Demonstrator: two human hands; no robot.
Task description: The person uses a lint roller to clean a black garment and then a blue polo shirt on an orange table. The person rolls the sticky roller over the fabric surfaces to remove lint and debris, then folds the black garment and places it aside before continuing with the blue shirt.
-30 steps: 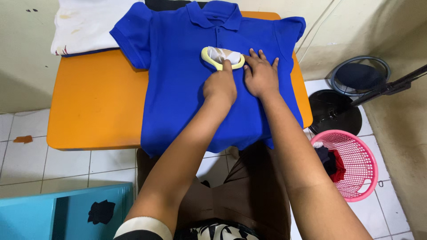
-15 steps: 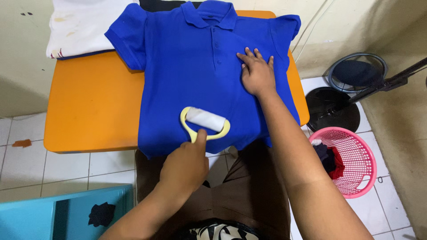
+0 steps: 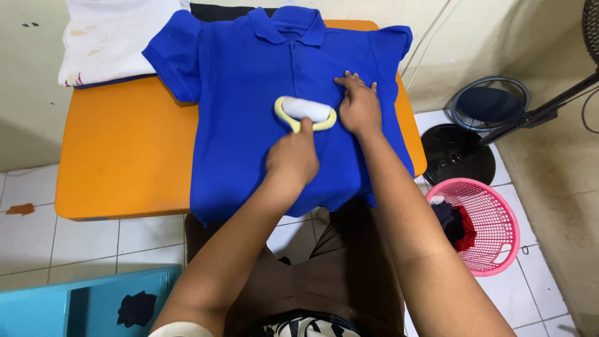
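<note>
A blue polo shirt (image 3: 249, 81) lies spread flat, front up, on an orange table (image 3: 118, 150). My left hand (image 3: 292, 159) grips the yellow handle of a lint roller (image 3: 304, 112) whose white roll rests on the shirt's chest. My right hand (image 3: 358, 105) lies flat on the shirt just right of the roller, fingers spread, pressing the cloth down.
Folded white cloth (image 3: 115, 40) sits at the table's back left corner. A pink plastic basket (image 3: 483, 224) with dark clothes stands on the tiled floor at right, behind it a black fan base (image 3: 458, 153). A light blue bin (image 3: 81, 306) is at lower left.
My left hand first drew the lint roller down to the shirt's hem, then pushed it back up to the chest beside my right hand, which stayed pressed on the shirt.
</note>
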